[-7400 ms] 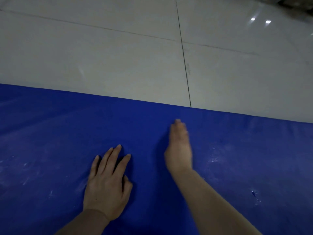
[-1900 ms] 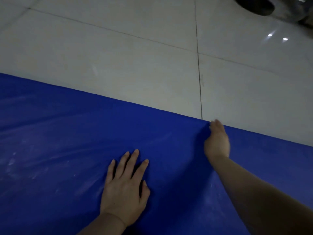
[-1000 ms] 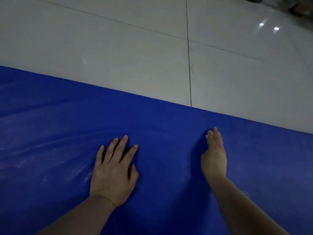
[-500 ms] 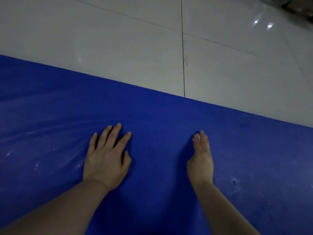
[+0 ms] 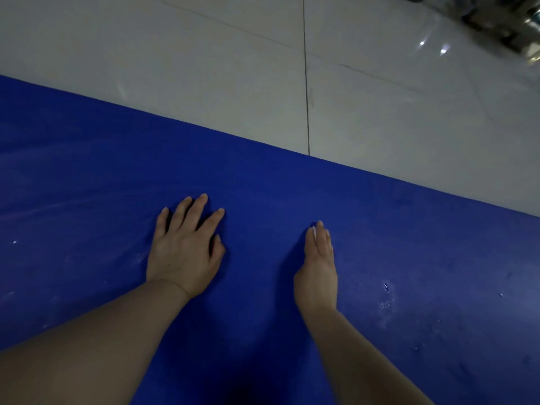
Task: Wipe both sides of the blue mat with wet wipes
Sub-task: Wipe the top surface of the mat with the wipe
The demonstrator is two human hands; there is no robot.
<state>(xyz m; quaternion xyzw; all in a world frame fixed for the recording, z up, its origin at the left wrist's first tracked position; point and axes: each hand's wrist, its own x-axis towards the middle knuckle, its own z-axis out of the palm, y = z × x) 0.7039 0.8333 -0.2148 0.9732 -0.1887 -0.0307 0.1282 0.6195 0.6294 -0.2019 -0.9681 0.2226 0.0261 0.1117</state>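
The blue mat lies flat on the floor and fills the lower half of the view, its far edge running diagonally. My left hand rests palm down on it with fingers spread. My right hand lies to the right, seen edge-on with straight fingers pressed to the mat. A small sliver of white wet wipe peeks out under its fingertips; the rest of the wipe is hidden beneath the hand. White specks and scuffs mark the mat right of that hand.
Pale glossy floor tiles with dark grout lines stretch beyond the mat's far edge. Some dark, blurred objects sit at the top right corner.
My right hand has slid back from the mat's far edge toward me and a little left. My left hand stays planted on the mat.
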